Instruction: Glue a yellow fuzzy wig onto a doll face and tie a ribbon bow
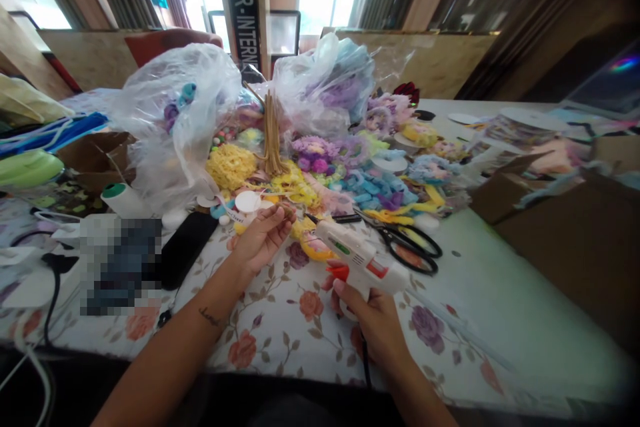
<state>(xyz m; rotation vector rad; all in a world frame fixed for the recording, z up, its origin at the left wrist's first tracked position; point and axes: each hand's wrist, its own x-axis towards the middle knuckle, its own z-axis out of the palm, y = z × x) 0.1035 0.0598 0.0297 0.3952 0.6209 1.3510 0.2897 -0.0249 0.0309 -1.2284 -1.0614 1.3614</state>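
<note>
My right hand (373, 313) is wrapped round the handle of a white hot glue gun (357, 250), its fingers by the orange trigger. The gun's dark nozzle points left toward my left hand (265, 233). There, thumb and fingers pinch something small and brownish-green (287, 212), too small to name. Just beyond the nozzle lies yellow and pink fuzzy craft material (317, 247). A pair of black-handled scissors (410, 247) rests to the right of the gun. White round discs (249, 201) lie just past my left hand.
A black phone (187, 250) and a white thread spool (120, 200) are at left. Behind stand plastic bags (180, 93), a bundle of tan sticks (271, 133) and colourful fuzzy pieces (375, 187). A cardboard box (560, 247) is at right, on the flowered tablecloth (280, 340) side.
</note>
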